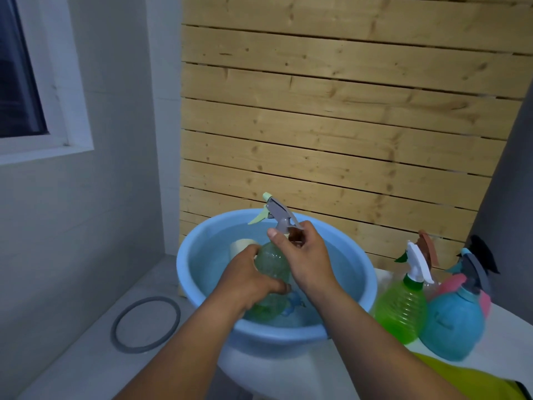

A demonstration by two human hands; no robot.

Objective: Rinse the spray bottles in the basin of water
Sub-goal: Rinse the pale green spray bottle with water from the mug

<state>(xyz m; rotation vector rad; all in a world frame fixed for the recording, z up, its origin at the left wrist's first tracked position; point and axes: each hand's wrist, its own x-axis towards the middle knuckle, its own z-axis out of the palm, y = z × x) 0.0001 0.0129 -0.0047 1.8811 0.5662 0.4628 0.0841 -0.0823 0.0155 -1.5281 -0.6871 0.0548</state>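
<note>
Nearest up: left hand (253,280) wrapped round the belly of the pale green spray bottle (271,264), fingers curled right around it, bottle held upright over the blue basin (199,284) with its base down near the water, maybe just dipping in, hard to say. Right hand (302,255) pinching the neck collar just under the grey trigger head (281,212), thumb and fingers closed on it, looks like a twist-off or twist-on grip.

Handling guess: thin see-through plastic, light when empty, bit squashy in the belly, and wet so probably slippery. Best grip looks like the waist or the ribbed neck, not the trigger head, which seems flimsy.

Further out: something pale (240,245) sitting in the water at the basin's far left, can't tell what. Off to the right on the white bench (501,342), bright green bottle (402,307) and a teal one (452,321) touching side by side, another brownish one behind. Grey ring (145,324) on the floor to the left.
</note>
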